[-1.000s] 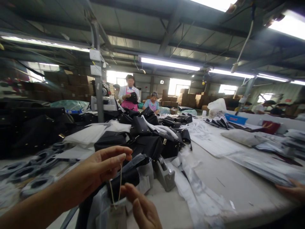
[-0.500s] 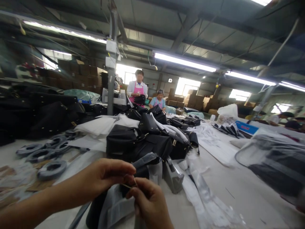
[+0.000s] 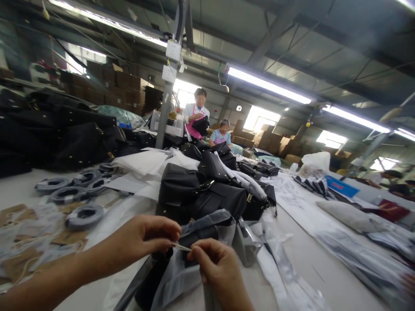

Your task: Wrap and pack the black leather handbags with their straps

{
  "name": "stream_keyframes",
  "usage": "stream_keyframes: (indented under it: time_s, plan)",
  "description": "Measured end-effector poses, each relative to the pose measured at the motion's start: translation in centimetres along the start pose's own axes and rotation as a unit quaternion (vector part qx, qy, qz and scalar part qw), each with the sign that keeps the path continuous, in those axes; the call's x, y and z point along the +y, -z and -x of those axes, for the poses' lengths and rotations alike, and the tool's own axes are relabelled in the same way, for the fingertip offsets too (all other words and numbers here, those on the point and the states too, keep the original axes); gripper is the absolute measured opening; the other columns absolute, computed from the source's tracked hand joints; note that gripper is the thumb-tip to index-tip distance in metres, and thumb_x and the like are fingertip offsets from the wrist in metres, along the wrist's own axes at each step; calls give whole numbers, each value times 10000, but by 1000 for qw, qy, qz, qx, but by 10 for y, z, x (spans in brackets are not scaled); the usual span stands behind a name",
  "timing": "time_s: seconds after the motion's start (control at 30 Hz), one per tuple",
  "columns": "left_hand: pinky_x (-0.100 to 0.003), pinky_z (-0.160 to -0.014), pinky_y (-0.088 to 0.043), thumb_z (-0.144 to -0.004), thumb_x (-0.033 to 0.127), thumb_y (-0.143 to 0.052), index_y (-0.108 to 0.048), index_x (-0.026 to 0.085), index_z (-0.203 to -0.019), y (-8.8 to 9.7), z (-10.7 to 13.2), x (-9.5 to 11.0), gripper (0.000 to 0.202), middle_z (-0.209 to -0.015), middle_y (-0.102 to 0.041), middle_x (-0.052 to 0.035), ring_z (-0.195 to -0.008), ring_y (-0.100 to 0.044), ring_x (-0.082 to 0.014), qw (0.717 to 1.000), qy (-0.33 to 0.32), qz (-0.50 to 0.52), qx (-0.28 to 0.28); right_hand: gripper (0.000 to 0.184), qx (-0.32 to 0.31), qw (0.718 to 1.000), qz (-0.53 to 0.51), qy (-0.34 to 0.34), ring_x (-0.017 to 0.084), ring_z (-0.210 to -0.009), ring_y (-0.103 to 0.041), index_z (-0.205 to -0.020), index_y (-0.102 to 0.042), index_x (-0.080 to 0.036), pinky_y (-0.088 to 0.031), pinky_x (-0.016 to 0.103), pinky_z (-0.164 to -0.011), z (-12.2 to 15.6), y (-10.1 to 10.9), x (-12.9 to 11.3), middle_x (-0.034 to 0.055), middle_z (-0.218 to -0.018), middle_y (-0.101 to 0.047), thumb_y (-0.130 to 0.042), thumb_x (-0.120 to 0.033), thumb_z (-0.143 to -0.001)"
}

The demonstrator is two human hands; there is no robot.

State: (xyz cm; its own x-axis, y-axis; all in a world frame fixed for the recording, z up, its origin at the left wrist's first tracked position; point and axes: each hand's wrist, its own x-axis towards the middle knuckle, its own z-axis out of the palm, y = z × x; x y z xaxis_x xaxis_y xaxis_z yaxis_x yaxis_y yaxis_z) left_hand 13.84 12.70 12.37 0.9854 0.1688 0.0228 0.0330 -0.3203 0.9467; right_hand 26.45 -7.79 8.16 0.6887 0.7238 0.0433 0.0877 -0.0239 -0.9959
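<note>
A thin pale cord (image 3: 181, 247) is stretched between my two hands. My left hand (image 3: 147, 235) pinches one end between thumb and fingers, and my right hand (image 3: 215, 263) pinches the other. Below them lies a black bag part (image 3: 197, 235), partly wrapped in clear plastic (image 3: 177, 280); my hands cover some of it. Just beyond stands a heap of black handbags (image 3: 178, 185) with gold-coloured fittings.
Coiled grey straps (image 3: 84, 217) and brown tags with cords (image 3: 19, 259) lie at the left. Plastic sleeves (image 3: 285, 276) spread to the right. A blue box (image 3: 342, 185) stands farther back. Two people in pink aprons (image 3: 198, 125) are across the table.
My hands have drawn apart, and the cord between them is now pulled straight. The camera view has shifted and tilted. At the right, the plastic-wrapped dark item has moved out of view.
</note>
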Motion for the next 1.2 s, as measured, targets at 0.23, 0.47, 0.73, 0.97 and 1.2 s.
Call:
stream_keyframes:
  time_s: [0.23, 0.47, 0.73, 0.97, 1.2]
  plan:
    - [-242, -565, -410, -860, 590, -614, -791, 201, -927, 25, -20, -37, 432, -801, -698, -55, -730, -598, -206, 992, 58, -111, -2, 216, 35, 980, 192, 27, 104, -447, -565, -796, -783, -165, -382, 187, -432, -7, 1, -3, 33, -654, -716, -693, -345, -877]
    - [-271, -527, -170, -775, 692, -669, -817, 247, -988, 24, -34, -42, 515, -620, -464, 25, -578, -304, -136, 986, 116, -45, -112, 145, 2, 976, 213, 35, 109, -430, -571, -806, -805, -179, -397, 183, -436, -25, -30, -4, 2, -573, -655, -677, -220, -859]
    - [-311, -544, -78, -695, 657, -767, -811, 242, -890, 25, -43, -46, 461, -615, -284, 60, -581, -172, -134, 974, 166, 5, -154, 221, -8, 992, 128, 0, 86, -397, -518, -857, -807, -140, -360, 161, -396, -39, -41, 8, 4, -544, -626, -727, -346, -857]
    - [-307, -534, -80, -682, 616, -799, -712, 188, -715, 17, -53, -54, 438, -612, -296, 63, -577, -181, -120, 973, 166, 22, -158, 305, 3, 994, 106, 11, 85, -386, -535, -825, -797, -130, -362, 164, -403, -40, -43, 8, 15, -549, -644, -736, -427, -861]
    - [-266, -524, -152, -760, 581, -750, -751, 161, -788, 19, -47, -54, 421, -627, -393, 43, -592, -264, -117, 983, 128, 2, -129, 261, -17, 997, 66, -28, 86, -372, -536, -826, -769, -118, -355, 143, -336, -43, -41, 18, -5, -526, -616, -727, -375, -843]
